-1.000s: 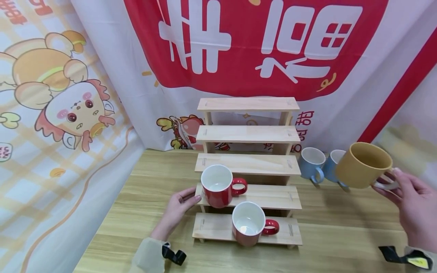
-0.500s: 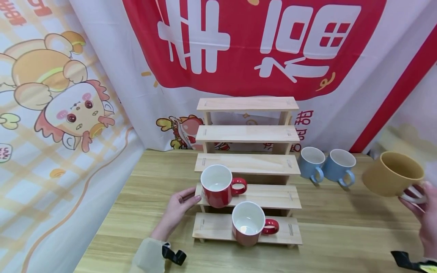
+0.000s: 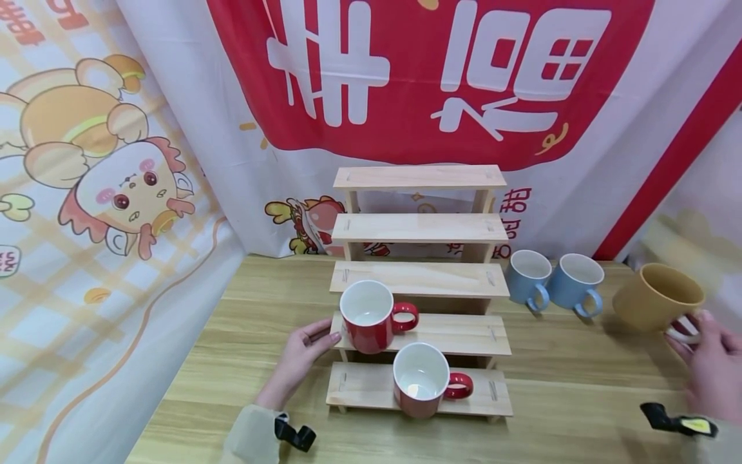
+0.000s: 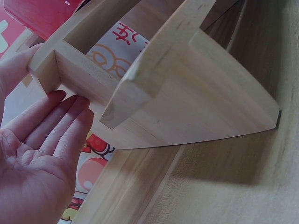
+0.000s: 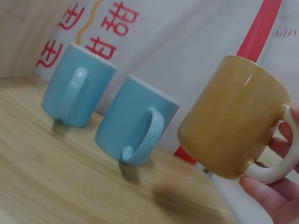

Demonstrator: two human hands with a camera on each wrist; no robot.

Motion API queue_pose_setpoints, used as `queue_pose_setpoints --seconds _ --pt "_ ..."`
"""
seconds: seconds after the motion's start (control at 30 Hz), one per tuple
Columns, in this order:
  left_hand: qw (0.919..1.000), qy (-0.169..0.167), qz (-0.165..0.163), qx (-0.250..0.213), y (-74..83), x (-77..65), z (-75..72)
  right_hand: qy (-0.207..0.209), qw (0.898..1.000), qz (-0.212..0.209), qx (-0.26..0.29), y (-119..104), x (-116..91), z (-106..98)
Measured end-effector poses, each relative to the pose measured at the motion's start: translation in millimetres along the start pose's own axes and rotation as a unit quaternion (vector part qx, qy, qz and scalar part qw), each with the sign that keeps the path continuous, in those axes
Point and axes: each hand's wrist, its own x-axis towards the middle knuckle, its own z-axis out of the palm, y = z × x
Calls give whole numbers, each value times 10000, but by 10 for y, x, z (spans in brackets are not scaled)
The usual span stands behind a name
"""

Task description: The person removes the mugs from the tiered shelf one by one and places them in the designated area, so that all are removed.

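My right hand [image 3: 715,364] grips the white handle of a mustard-yellow mug [image 3: 655,299] at the right of the head view. In the right wrist view the mug [image 5: 233,116] is tilted, a little above the table, its shadow below it. Two light-blue mugs [image 3: 529,280] stand left of it, handles outward. At the left, my left hand [image 3: 301,351] holds the end of a step of a wooden tiered shelf [image 3: 420,225], thumb above and fingers below. A red mug [image 3: 371,328] stands on the second step from the bottom, and another red mug [image 3: 420,390] on the lowest one.
The shelf stands on a wood-grain table [image 3: 226,335]. Behind it hangs a white cloth with a large red print [image 3: 417,122]. A patterned cloth [image 3: 98,193] borders the left side, and pale cloth lies close behind the yellow mug.
The yellow mug, in my right hand, has moved right from in front of the blue mugs, then slightly back left, revealing the second blue mug fully. My left hand stays in place.
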Motion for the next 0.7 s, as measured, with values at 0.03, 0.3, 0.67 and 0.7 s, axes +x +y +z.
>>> queue_pose_setpoints --seconds 0.03,0.3,0.67,0.7 --pt "10000 -4 1 2 0 -2 -1 76 9999 6 108 23 36 24" --pt "10000 -17 -24 -91 -12 2 -8 293 9974 120 650 182 258 222" --pt "10000 47 3 -83 -1 12 5 681 9946 235 743 417 403 334" --pt "9999 60 -10 -103 -2 10 7 711 9943 259 746 428 407 335"
